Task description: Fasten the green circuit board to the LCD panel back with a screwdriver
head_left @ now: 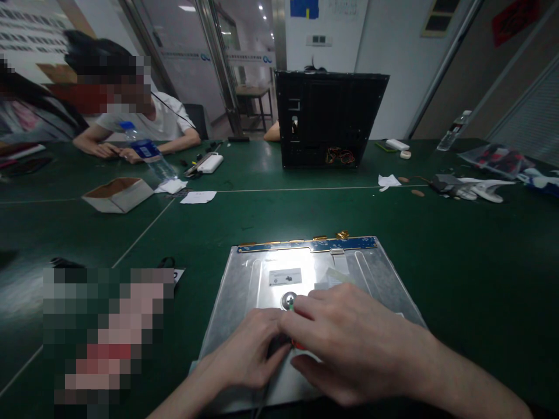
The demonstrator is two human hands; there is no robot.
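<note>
A silver metal panel [231, 291] lies flat in front of me, with a blue circuit strip [305, 245] along its far edge. Both my hands are over its near half, close together. My left hand [251, 349] is closed, its fingertips pinched near a dark cable that runs toward me. My right hand [349, 337] has its fingers curled around a small item with green and red parts, mostly hidden by the fingers. Just beyond the fingertips is a round metal disc [288, 300] on the panel. A printed label [285, 277] sits above the disc.
A black panel [332, 119] stands upright across the green table [471, 262]. Left are an open paper box [119, 195], a water bottle [148, 152] and a seated person [161, 116]. Gloves [480, 187] and another bottle [454, 131] are at the right.
</note>
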